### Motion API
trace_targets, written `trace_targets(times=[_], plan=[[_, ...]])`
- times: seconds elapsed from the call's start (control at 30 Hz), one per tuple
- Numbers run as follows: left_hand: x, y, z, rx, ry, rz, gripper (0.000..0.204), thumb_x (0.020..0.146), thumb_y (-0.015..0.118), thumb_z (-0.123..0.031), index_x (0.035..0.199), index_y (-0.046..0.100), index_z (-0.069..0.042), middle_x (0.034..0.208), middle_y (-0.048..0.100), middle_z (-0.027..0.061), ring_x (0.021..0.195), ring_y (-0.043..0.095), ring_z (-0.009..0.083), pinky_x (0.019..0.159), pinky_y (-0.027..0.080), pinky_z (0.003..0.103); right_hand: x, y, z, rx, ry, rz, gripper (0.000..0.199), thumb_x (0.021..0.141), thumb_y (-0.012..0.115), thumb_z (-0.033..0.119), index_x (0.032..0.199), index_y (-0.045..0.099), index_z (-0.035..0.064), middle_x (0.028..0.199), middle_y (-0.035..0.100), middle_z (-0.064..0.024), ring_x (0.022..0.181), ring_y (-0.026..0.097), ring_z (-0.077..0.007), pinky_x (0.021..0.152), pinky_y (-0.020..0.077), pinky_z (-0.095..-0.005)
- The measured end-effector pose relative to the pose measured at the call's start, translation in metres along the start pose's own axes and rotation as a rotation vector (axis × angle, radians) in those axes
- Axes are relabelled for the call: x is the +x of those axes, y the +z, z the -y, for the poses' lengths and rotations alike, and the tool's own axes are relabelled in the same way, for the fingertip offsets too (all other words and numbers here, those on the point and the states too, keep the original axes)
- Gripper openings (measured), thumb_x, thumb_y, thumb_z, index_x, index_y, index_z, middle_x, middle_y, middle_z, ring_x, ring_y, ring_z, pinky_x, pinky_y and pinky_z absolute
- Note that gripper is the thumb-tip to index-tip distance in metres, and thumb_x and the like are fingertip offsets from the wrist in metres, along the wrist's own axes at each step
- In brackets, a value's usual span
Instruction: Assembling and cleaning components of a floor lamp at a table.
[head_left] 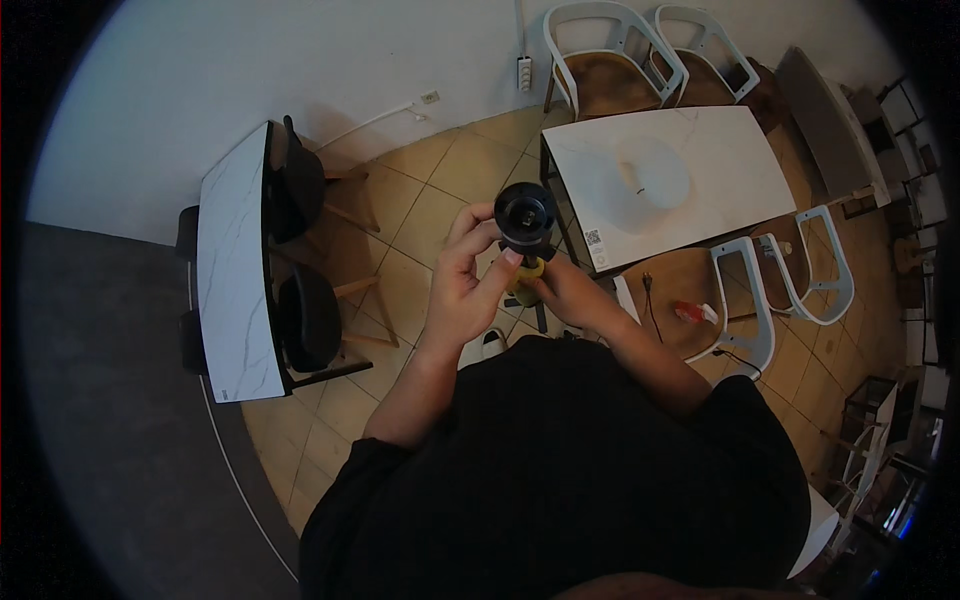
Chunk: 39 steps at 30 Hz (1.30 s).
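I stand and hold a small black round camera-like device [526,212] at chest height, its lens facing up toward me. It sits on a short mount with a yellow part [528,270] below it. My left hand [467,275] wraps the mount from the left, thumb and fingers up against the black body. My right hand [566,290] grips the yellow part and the mount from the right and below. Both forearms come up from my black shirt.
A white marble-look table [690,180] stands ahead right, with white-framed chairs [610,60] behind it and more [790,290] in front. Another white table [235,265] with black chairs [305,315] is on the left. A red-and-white object [695,312] lies on a wooden seat.
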<state>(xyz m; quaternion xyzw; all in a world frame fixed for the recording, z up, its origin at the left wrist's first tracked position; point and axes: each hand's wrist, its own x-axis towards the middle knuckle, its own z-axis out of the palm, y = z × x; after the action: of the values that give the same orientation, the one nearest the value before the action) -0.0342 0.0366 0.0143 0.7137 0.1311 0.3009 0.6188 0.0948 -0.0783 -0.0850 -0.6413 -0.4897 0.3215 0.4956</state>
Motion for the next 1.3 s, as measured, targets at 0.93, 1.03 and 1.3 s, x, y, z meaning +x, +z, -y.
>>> trace_targets(times=[0.93,1.03,1.3], plan=[[-0.018,0.000,-0.005,0.028,0.115,0.134,0.022,0.086,0.064,-0.006,0.107,0.065,-0.001,0.119,0.054,0.0119,0.114,0.053,0.0228,0.100,0.039,0.034,-0.018,-0.012,0.028,0.215,-0.086,0.134,0.032,0.095,0.061,0.014,0.123,0.053,0.0014,0.111,0.063,-0.0118,0.103,0.060,-0.0190,0.091,0.0467,-0.0339],[-0.019,0.005,-0.007,0.000,0.113,0.159,0.021,0.086,0.064,-0.006,0.106,0.065,0.000,0.118,0.054,0.0119,0.114,0.053,0.0225,0.100,0.039,0.034,-0.021,-0.012,0.037,0.236,-0.221,0.063,0.031,0.095,0.061,0.012,0.122,0.054,0.0012,0.110,0.063,-0.0113,0.103,0.059,-0.0181,0.091,0.0464,-0.0329],[-0.015,0.001,-0.005,-0.025,0.083,0.101,0.021,0.086,0.063,-0.005,0.107,0.064,0.001,0.119,0.054,0.0117,0.115,0.052,0.0220,0.102,0.037,0.034,-0.013,-0.005,0.030,0.206,-0.130,0.023,0.029,0.092,0.062,0.009,0.120,0.056,0.0024,0.108,0.064,-0.0117,0.102,0.060,-0.0179,0.090,0.0470,-0.0335]])
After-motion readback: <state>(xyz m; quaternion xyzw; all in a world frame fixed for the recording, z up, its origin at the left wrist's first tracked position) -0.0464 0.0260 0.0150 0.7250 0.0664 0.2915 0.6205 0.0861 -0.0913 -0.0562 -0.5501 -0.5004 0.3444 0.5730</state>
